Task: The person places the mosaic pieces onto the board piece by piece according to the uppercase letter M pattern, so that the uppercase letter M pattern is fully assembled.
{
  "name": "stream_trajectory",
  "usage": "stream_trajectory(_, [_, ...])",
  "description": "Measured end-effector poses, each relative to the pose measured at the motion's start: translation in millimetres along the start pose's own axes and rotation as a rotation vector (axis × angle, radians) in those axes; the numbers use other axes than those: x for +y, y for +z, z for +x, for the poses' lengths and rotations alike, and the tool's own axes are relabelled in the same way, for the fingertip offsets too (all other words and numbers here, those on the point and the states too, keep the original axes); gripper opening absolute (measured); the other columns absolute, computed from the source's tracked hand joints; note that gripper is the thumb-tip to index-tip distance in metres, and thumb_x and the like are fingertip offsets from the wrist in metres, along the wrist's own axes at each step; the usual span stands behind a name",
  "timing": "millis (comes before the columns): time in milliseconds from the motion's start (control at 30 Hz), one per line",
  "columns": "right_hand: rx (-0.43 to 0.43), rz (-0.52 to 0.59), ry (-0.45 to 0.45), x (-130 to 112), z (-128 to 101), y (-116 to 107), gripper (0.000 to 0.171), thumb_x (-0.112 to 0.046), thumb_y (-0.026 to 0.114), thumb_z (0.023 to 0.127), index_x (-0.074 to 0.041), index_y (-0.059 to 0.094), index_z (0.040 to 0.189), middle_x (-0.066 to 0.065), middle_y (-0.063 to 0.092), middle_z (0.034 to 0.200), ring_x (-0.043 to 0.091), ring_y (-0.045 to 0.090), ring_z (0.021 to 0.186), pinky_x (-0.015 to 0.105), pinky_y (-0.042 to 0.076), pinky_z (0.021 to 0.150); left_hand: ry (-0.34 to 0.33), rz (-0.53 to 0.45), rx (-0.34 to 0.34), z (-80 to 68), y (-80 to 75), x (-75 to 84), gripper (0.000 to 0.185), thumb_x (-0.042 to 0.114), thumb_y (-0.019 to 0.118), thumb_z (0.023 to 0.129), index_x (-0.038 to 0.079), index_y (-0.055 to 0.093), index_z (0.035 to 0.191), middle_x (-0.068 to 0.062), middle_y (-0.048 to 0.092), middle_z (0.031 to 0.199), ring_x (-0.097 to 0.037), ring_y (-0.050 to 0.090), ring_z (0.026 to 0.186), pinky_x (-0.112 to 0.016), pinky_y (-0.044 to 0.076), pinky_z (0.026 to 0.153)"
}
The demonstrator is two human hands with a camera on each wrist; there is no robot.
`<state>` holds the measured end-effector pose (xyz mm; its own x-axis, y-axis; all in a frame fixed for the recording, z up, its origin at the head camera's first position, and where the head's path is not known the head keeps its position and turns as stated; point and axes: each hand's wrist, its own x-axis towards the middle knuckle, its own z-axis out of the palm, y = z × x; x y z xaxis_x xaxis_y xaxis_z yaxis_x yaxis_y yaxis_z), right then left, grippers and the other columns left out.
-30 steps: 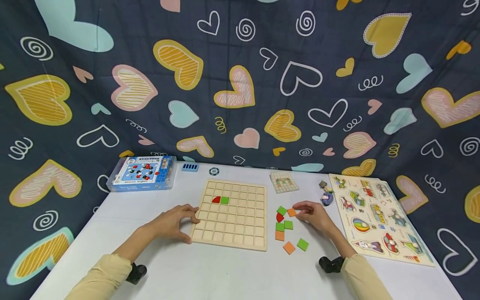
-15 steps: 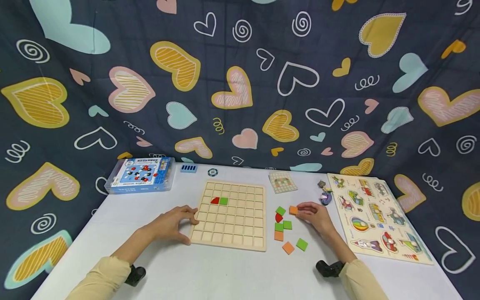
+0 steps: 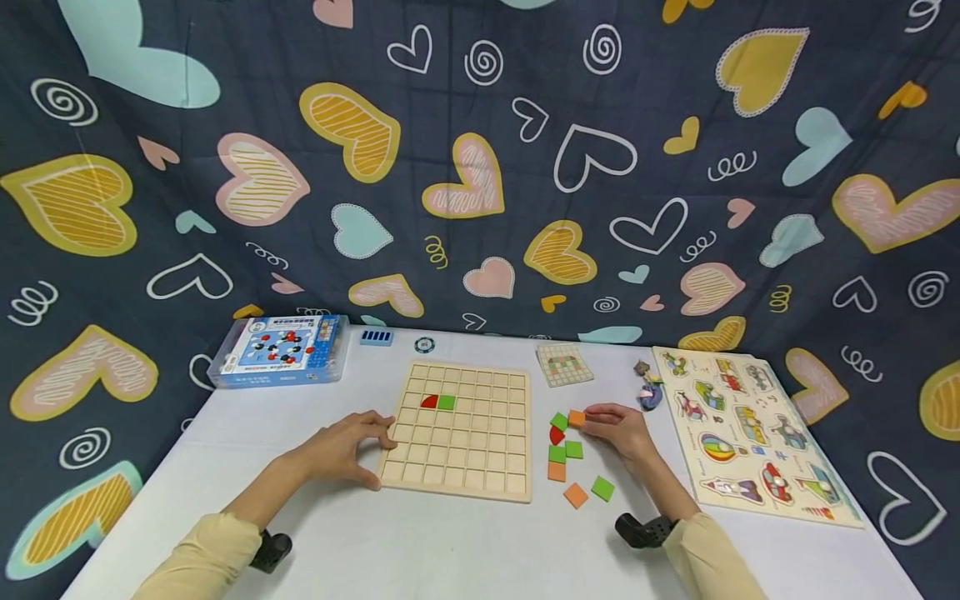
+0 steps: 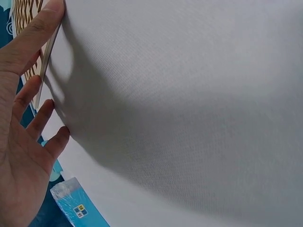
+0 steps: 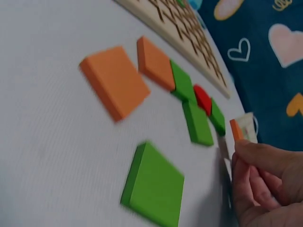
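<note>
My right hand (image 3: 621,429) pinches an orange square tile (image 3: 576,418) between thumb and fingertips, with the tile raised in the right wrist view. Just left of it are a green tile (image 3: 559,421) and a red quarter-round tile (image 3: 557,435). My left hand (image 3: 341,450) touches the left edge of a wooden grid board (image 3: 480,496), its fingers spread and its thumb by the near corner. In the left wrist view the thumb (image 4: 35,33) lies along the board's rim. On the board, a red quarter-round piece (image 3: 430,402) sits beside a green square (image 3: 446,402).
Several loose tiles, such as a green one (image 3: 602,488) and an orange one (image 3: 575,495), lie right of the board. A pattern card (image 3: 566,377) lies behind. A picture puzzle board (image 3: 667,400) stands right, a small figure (image 3: 649,395) beside it, a plastic box (image 3: 277,350) back left.
My right hand lifts the orange tile a little to the right, then brings it back left close to the green tile. The left hand stays at the board's edge.
</note>
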<state>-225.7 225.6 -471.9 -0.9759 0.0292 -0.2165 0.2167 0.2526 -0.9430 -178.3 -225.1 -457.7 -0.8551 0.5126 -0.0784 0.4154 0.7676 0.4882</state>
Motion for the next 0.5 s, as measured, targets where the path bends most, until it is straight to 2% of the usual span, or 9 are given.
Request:
stream_trajectory(200, [0.020,-0.020,0.010,-9,1,15,0.033,-0.002,0.074,0.081,0.007,0.064,0.111,0.014,0.071,0.103,0.011,0.064,0.086,0.019,0.051,0.074,-0.011,-0.012,-0.006,1.5,1.2,-0.7,0.046,0.044,0.086,0.062,0.027,0.068,0.102,-0.010,0.050,0.139,-0.038,0.046,0.122,-0.069,0.042,0.082])
stream_trajectory(500, [0.013,0.011,0.024,-20,7,45,0.030,-0.002,0.075,0.079,0.003,0.066,0.106,0.011,0.071,0.096,0.012,0.063,0.078,0.024,0.053,0.072,-0.023,-0.019,-0.006,1.2,0.5,0.0,0.046,0.044,0.086,0.062,0.029,0.069,0.102,-0.010,0.049,0.141,-0.038,0.044,0.124,-0.068,0.042,0.083])
